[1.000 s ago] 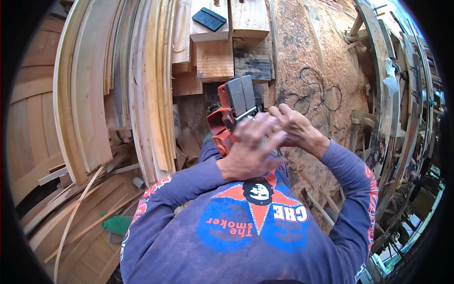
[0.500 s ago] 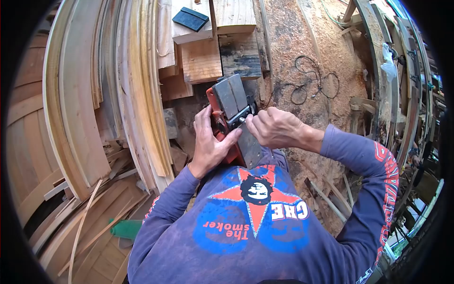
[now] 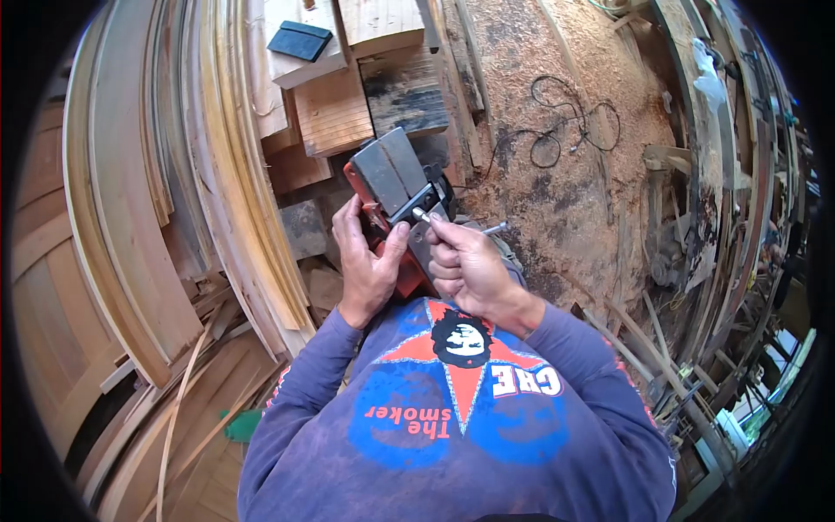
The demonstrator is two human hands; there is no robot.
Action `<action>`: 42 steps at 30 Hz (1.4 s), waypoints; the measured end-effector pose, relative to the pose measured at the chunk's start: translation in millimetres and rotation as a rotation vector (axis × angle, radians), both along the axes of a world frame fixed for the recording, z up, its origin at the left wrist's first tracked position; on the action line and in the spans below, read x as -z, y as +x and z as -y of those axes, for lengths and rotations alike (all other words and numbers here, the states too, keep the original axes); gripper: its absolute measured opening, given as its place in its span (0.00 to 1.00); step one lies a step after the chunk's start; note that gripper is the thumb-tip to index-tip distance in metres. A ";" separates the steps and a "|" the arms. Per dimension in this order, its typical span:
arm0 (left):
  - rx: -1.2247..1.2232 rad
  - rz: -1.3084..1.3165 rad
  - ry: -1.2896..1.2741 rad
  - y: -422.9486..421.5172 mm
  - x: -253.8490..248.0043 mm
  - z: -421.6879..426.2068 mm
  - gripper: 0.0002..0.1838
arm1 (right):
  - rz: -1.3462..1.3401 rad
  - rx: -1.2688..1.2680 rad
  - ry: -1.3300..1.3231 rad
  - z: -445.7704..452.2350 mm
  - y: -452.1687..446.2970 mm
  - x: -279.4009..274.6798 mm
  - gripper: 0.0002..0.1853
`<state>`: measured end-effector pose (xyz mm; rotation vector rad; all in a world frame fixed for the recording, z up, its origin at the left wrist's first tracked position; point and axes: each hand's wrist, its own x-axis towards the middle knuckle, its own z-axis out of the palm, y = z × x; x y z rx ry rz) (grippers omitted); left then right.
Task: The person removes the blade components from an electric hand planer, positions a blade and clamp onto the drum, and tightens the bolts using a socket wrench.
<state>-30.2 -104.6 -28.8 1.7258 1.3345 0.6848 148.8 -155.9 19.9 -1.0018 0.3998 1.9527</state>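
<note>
A red electric hand planer [image 3: 389,170] lies sole up in front of my torso, its grey metal plate facing me. My left hand [image 3: 369,271] grips the planer's left side, with the thumb on the edge near the cutter slot. My right hand [image 3: 474,271] is closed around a small metal wrench [image 3: 496,229]. The wrench's socket end meets the cutter block at the middle of the planer, and its other end sticks out to the right past my fist. Whether the socket sits on a bolt I cannot tell.
Stacked timber blocks [image 3: 332,113] stand beyond the planer, with a dark rectangular block [image 3: 299,40] on top. Long boards [image 3: 235,157] lean on the left. A black cord [image 3: 548,143] coils over sawdust [image 3: 522,191] to the right. A green object [image 3: 242,425] lies lower left.
My right hand has turned, its wrist now lower and its elbow closer to my body, and the wrench's handle shows. The planer appears shifted left as the view has moved.
</note>
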 end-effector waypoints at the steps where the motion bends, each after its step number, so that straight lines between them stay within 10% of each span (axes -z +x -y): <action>1: -0.003 0.014 -0.010 -0.9 0.2 -0.9 0.42 | -0.016 0.030 0.021 2.7 -0.9 0.9 0.16; 6: 0.016 0.021 -0.032 -4.1 -2.6 -1.6 0.42 | 0.429 -0.367 0.152 1.5 31.7 11.8 0.18; 8: 0.011 0.021 -0.020 -5.2 -1.4 -2.7 0.42 | 1.426 -0.538 0.883 6.6 48.1 20.7 0.16; 12: 0.010 0.026 0.004 -5.6 4.7 -1.6 0.41 | 1.940 -0.929 1.336 -13.0 77.1 35.3 0.16; 29: 0.003 0.014 0.002 -5.1 5.9 -0.8 0.41 | 1.876 -1.334 1.604 -52.1 96.9 25.3 0.08; 36: -0.006 0.013 0.007 -3.4 4.2 -1.3 0.39 | 2.587 -1.109 2.085 -52.3 88.4 16.8 0.08; 42: 0.007 0.000 0.017 -5.8 6.8 -3.2 0.39 | 2.010 -1.353 1.690 -54.2 94.8 29.3 0.08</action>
